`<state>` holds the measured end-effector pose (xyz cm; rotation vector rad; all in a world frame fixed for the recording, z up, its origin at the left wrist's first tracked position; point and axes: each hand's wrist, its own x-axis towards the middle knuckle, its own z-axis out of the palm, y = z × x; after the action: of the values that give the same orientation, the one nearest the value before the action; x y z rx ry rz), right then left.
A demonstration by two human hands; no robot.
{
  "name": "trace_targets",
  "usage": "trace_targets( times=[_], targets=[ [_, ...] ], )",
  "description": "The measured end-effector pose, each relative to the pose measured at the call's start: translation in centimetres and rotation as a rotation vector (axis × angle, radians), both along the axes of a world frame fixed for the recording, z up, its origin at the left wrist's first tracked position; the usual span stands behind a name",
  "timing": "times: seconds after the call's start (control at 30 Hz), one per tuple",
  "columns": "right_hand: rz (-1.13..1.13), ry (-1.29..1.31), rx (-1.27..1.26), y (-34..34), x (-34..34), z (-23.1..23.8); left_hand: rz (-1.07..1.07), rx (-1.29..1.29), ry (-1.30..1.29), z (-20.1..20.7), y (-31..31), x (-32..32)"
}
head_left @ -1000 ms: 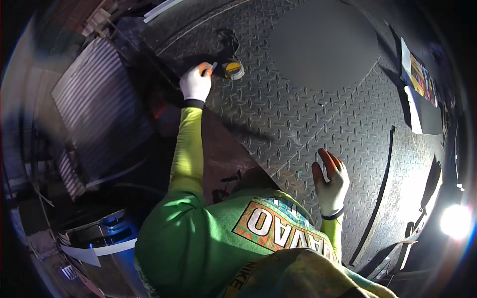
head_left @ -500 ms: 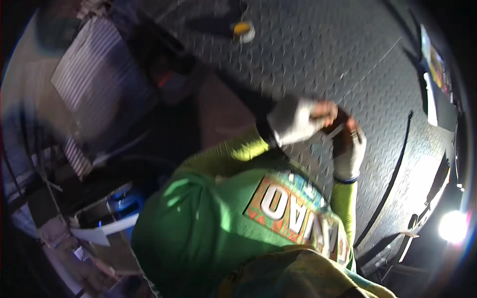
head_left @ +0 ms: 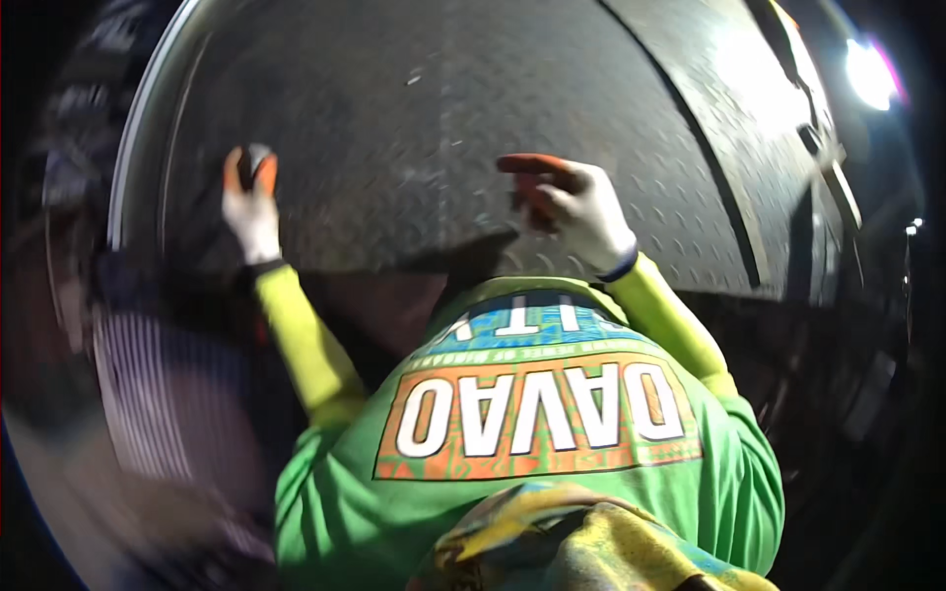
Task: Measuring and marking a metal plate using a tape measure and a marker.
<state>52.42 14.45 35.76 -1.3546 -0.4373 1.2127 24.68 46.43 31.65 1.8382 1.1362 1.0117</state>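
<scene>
My left hand (head_left: 251, 205), in a white glove with orange fingers, reaches out over the far left part of a dark diamond-plate metal surface (head_left: 365, 167). Its fingers are bent around a small grey, roundish thing (head_left: 259, 155), whose kind is too blurred to make out. My right hand (head_left: 572, 197), gloved the same way, hovers over the plate right of the middle. The forefinger points left while the other fingers curl loosely below it, apart from the thumb. I see nothing held there.
A dark strip (head_left: 690, 108) runs lengthwise over the plate on the right. A pale edge (head_left: 133, 148) bounds it on the left. A bright lamp (head_left: 871, 74) glares at the upper right. Ribbed, striped material (head_left: 143, 394) lies at the lower left.
My view has swung left along the plate. My hands, close together before, are now wide apart, the left far out with a small grey thing. The yellow-and-white round thing no longer shows on the plate.
</scene>
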Motion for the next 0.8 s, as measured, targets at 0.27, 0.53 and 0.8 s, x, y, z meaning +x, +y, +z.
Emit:
trace_targets(
  times=[0.27,0.53,0.8],
  targets=[
    [-0.273,-0.849,0.338,0.3,-0.3,-1.4,-0.839,-0.497,-0.408,-6.2,-14.9,13.8],
    [-0.431,-0.401,0.193,-6.5,3.1,-0.2,-1.122,-0.831,-0.572,-2.0,-22.1,20.2],
    [-0.208,0.045,0.116,-12.3,11.7,0.5,-0.754,-1.136,-0.536,2.9,-26.3,26.6]
  ],
)
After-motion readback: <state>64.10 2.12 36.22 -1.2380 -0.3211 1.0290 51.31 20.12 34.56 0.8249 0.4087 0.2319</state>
